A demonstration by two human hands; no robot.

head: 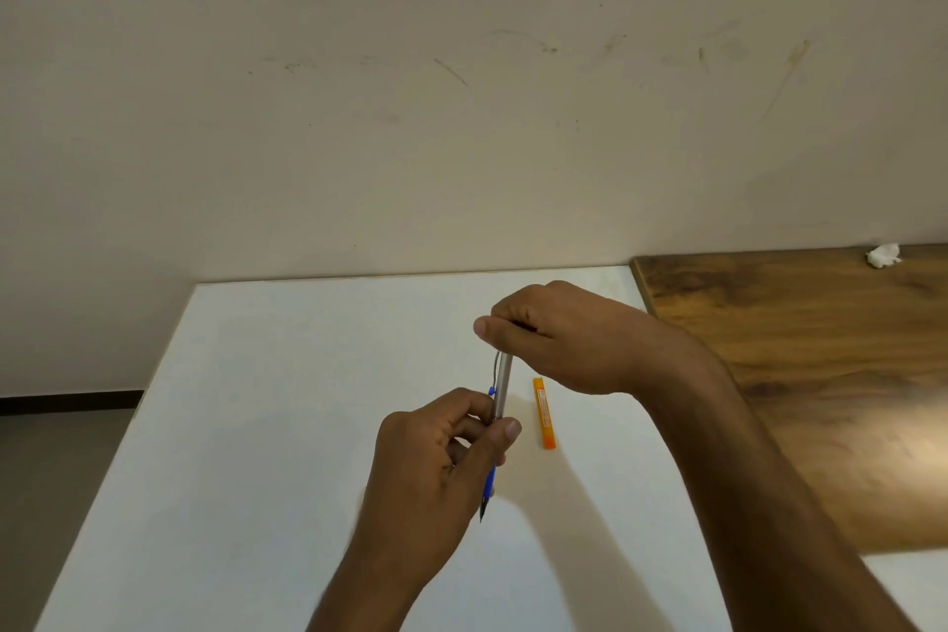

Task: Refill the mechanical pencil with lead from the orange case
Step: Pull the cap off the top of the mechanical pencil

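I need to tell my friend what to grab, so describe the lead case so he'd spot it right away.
Start at the white table, next to the wooden table. Just right of the mechanical pencil held in both hands, under the right hand, lies the lead case, flat on the white surface. It is a slim orange stick, the only orange thing there.

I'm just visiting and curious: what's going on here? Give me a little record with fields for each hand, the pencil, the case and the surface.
left hand: grip closed around the pencil's barrel
right hand: fingers pinched at the pencil's top end
mechanical pencil: held above the table, tip pointing down, silver barrel, blue lower part
orange case: lying flat on the table, untouched, right of the pencil
table: white
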